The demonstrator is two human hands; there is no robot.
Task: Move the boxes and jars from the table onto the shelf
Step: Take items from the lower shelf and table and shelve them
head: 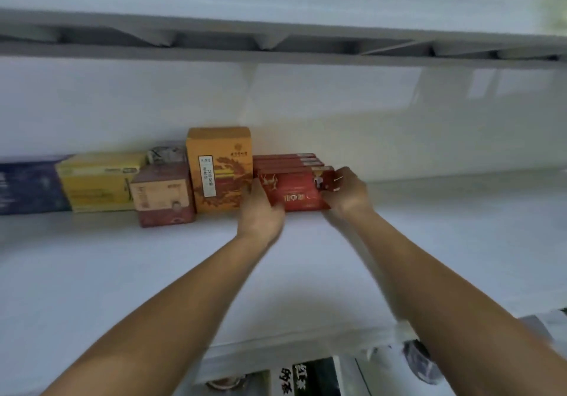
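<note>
A white shelf [429, 242] fills most of the view, running wide from left to right, with a pale wall [337, 104] behind it. Above hangs an upper shelf [276, 54], seen from beneath, grey, with slanted braces under it.

Both arms reach in over the front edge of the shelf toward its back edge. The left hand [260, 211] grips the lower left end of a red box [294, 193], and the right hand [346, 193] grips its right end, fingers curled round it. The red box stands on its long side near the back edge, about midway along. It sits just in front of a row of matching red boxes [285, 159] lined against the wall. Whether its lower edge rests on the shelf is unclear.

Touching the row on the left stands a tall orange box [219, 168], upright. Left of that is a small brown-red box [164, 196], nearer the front, with a grey box [167, 151] partly hidden behind it. Further left lie a yellow box [98, 180] and, at the left edge, a dark blue box [27, 187].

Below the front edge of the shelf show a black packet with white lettering [306, 377] and a blurred wrapped bundle [420, 362].
</note>
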